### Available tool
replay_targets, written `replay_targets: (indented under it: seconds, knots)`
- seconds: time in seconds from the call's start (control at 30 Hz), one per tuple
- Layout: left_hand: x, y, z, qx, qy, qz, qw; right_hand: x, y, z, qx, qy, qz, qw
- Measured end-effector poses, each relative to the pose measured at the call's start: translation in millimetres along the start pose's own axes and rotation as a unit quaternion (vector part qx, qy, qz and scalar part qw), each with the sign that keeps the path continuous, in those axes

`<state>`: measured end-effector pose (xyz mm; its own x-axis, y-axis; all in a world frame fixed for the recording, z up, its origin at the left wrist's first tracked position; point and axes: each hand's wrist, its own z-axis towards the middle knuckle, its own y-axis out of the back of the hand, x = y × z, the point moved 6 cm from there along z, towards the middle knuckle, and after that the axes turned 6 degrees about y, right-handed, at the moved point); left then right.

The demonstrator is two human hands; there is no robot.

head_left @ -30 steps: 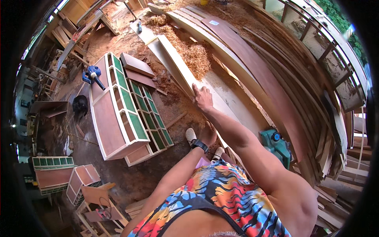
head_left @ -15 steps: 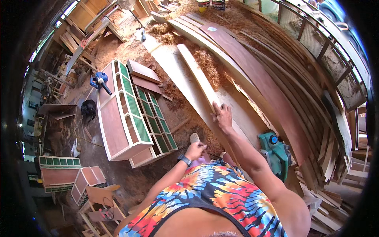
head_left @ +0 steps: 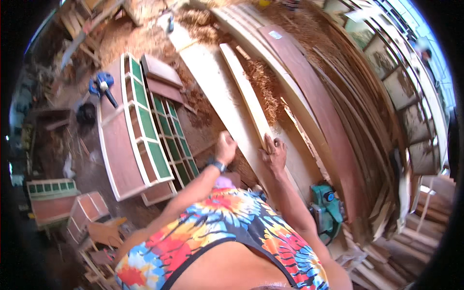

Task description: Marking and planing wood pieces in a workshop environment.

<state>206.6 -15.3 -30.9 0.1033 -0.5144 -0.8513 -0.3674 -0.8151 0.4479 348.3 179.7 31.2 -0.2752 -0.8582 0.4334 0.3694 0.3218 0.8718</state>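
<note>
My right hand (head_left: 273, 152) grips the near end of a narrow pale plank (head_left: 241, 82), which lies lengthwise along a wide pale board (head_left: 203, 79). My left hand (head_left: 225, 147), with a watch at the wrist, is closed, left of the plank over the wide board's edge; whatever is in it, if anything, is hidden. A teal power planer (head_left: 323, 212) rests beside my right forearm. Wood shavings (head_left: 258, 82) lie to the right of the plank. A small tool (head_left: 170, 23) sits at the board's far end.
At left stand pale-framed cabinets with green panels (head_left: 154, 154), a blue blower (head_left: 100, 84) on top, and a dark shape (head_left: 87, 113) beside them. Smaller carcasses (head_left: 50, 208) are lower left. Long boards (head_left: 316, 111) are stacked at right, beside a lattice railing (head_left: 401, 82).
The plank in my right hand has come toward me along the wide board. My left hand has risen forward from near my legs. The view has shifted and blurred.
</note>
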Motion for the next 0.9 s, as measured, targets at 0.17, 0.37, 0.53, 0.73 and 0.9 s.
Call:
replay_targets:
  seconds: [0.17, 0.37, 0.53, 0.73, 0.9]
  knots:
    - [28, 45, 163, -0.089, 0.218, -0.196, 0.952, 10, -24, 2, 0.039, 0.008, -0.012, 0.999]
    - [44, 49, 309, 0.118, 0.225, -0.601, 0.758, 20, -25, 13, 0.006, -0.095, 0.007, 0.995]
    - [77, 47, 364, 0.075, 0.069, -0.769, 0.631, 21, -30, 28, 0.108, -0.154, -0.044, 0.981]
    - [96, 53, 379, 0.010, 0.105, -0.714, 0.692, -17, -30, 38, 0.058, -0.231, -0.090, 0.967]
    - [64, 89, 407, -0.012, 0.093, -0.673, 0.733, -59, -16, 34, 0.107, -0.315, -0.126, 0.935]
